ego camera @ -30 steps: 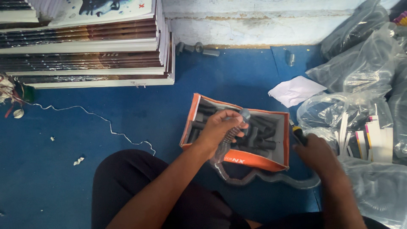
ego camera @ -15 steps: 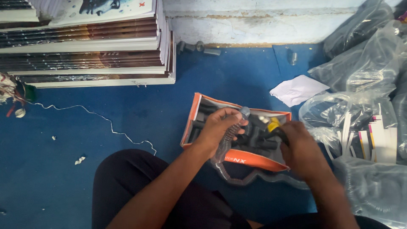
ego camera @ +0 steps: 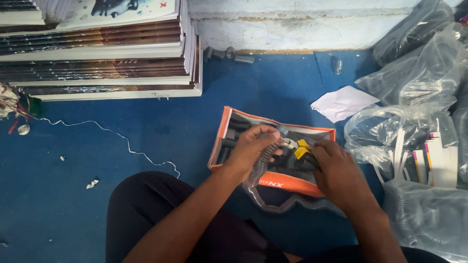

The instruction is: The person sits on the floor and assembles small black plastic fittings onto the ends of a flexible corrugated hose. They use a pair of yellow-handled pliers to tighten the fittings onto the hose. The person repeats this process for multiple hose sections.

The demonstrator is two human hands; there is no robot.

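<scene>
An orange-edged flat packet (ego camera: 243, 127) of dark parts lies on the blue floor in front of me. My left hand (ego camera: 252, 148) rests over it and grips one end of a grey ribbed hose (ego camera: 273, 204) that loops down past the packet's near edge. My right hand (ego camera: 339, 173) holds a yellow-handled plier-like tool (ego camera: 298, 148), its metal tip against the hose end by my left fingers.
A tall stack of books (ego camera: 97, 48) sits at the far left against the wall. Clear plastic bags (ego camera: 414, 97) of hoses and parts fill the right side. A white paper (ego camera: 343, 103), a white cord (ego camera: 112, 136) and small grey pieces (ego camera: 229, 53) lie on the floor.
My right hand has moved left from the packet's right edge, bringing the yellow-handled tool up to the hose end held by my left hand.
</scene>
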